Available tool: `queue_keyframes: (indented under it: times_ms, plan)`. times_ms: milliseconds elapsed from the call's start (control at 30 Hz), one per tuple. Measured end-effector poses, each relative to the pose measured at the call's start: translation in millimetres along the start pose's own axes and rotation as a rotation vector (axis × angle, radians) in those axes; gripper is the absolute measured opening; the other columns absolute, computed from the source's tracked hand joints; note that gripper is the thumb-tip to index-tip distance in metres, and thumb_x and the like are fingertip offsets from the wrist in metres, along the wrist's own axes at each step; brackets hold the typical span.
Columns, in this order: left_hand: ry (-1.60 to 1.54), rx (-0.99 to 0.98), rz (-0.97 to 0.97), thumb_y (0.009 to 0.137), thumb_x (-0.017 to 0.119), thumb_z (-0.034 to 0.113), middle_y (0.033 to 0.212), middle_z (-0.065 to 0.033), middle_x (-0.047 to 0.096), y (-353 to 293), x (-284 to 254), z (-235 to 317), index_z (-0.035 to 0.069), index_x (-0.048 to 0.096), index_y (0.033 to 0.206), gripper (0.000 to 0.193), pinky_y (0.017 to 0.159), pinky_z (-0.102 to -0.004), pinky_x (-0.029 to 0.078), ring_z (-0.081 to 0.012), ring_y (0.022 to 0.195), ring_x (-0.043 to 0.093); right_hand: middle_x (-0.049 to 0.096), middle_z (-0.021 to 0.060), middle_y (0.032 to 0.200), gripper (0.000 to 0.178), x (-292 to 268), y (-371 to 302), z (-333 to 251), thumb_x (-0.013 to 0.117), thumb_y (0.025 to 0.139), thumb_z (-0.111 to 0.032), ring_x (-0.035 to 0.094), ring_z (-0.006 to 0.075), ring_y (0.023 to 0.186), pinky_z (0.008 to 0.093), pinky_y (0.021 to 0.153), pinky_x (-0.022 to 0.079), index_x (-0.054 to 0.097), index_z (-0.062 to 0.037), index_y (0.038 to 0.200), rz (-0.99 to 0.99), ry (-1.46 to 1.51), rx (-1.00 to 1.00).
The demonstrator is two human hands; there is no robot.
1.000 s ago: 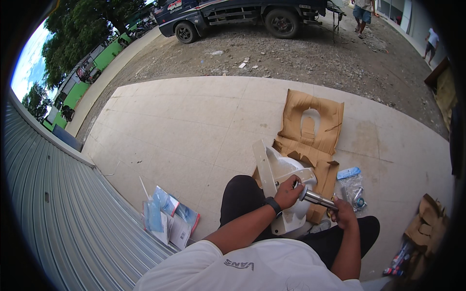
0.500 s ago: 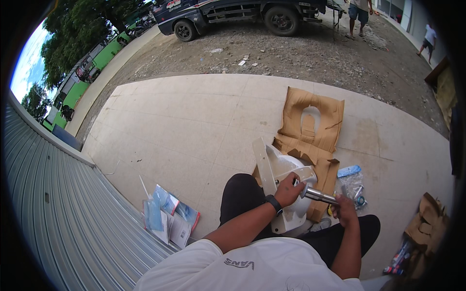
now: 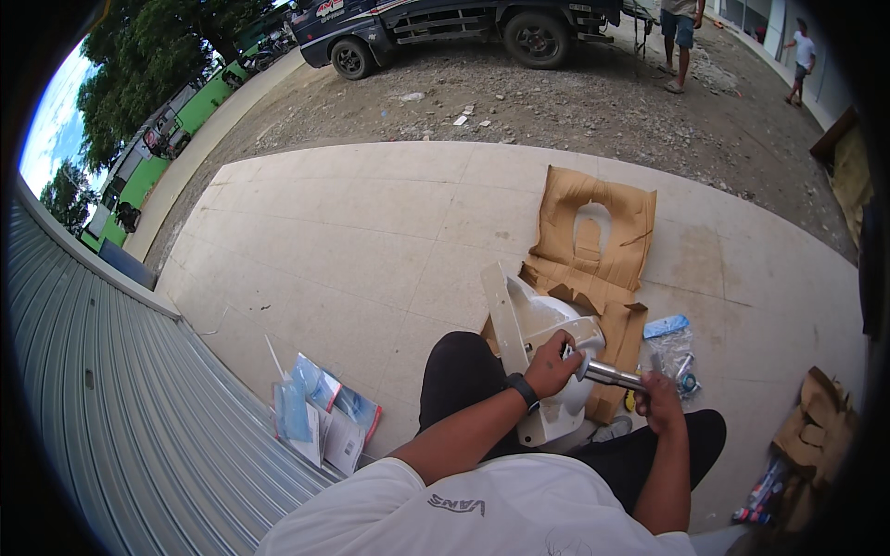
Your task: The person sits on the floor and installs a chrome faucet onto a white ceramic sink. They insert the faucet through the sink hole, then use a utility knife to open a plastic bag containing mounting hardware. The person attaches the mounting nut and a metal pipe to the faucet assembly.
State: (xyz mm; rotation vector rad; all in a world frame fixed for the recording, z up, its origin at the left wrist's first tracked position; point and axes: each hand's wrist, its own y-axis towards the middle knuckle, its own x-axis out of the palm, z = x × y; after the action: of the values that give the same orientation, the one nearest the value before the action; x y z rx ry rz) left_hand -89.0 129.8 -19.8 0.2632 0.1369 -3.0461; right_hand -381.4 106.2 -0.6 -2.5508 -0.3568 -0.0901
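Outdoor concrete slab (image 3: 352,232), corrugated metal wall (image 3: 111,408) left, gravel and a truck (image 3: 445,23) far. Flattened cardboard (image 3: 593,241) lies right of centre. Almost nothing differs from a second ago; both hands stay put. Left hand (image 3: 552,366) is curled, gripping the near end of a chrome pipe (image 3: 612,374) against the white ceramic fixture (image 3: 547,324) between the knees. Right hand (image 3: 660,400) is closed around the pipe's right end.

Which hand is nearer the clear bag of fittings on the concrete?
Right. The right hand grips the metal tube just beside the clear bag; the left hand is farther, on the white basin.
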Motion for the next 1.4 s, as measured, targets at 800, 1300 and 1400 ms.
queue_keyframes:
  times_ms: [800, 1300, 1400]
  plan:
    - [0.014, -0.063, 0.036, 0.092, 0.073, 0.029, 0.081, -0.0069, 0.057, 8, -1, -3, 0.003, 0.057, 0.101, 0.032, 0.069, -0.0326, 0.044, -0.0147, 0.074, 0.051, 0.063, 0.004, 0.093, 0.029, 1, 2, 9, 0.076, 0.092, -0.019, 0.062, 0.0124, 0.08, 0.0277, 0.068, 0.051, 0.06, -0.0057, 0.112, -0.024, -0.094, -0.395]
    - [-0.017, -0.008, 0.051, 0.091, 0.077, 0.03, 0.081, -0.0052, 0.058, 8, 0, -9, 0.003, 0.055, 0.1, 0.036, 0.068, -0.0309, 0.048, -0.0132, 0.072, 0.055, 0.062, 0.0029, 0.074, 0.029, 5, 6, 12, 0.071, 0.098, -0.033, 0.056, 0.0126, 0.054, 0.0278, 0.05, 0.046, 0.064, -0.0061, 0.105, 0.013, 0.009, -0.308]
    - [-0.034, 0.002, 0.036, 0.09, 0.077, 0.03, 0.081, -0.0055, 0.058, 5, 2, -3, 0.003, 0.055, 0.1, 0.035, 0.068, -0.0311, 0.047, -0.0132, 0.074, 0.055, 0.062, 0.0031, 0.071, 0.032, 2, 1, -1, 0.07, 0.099, -0.037, 0.054, 0.0119, 0.051, 0.0275, 0.047, 0.043, 0.064, -0.0059, 0.101, 0.022, 0.091, -0.026]
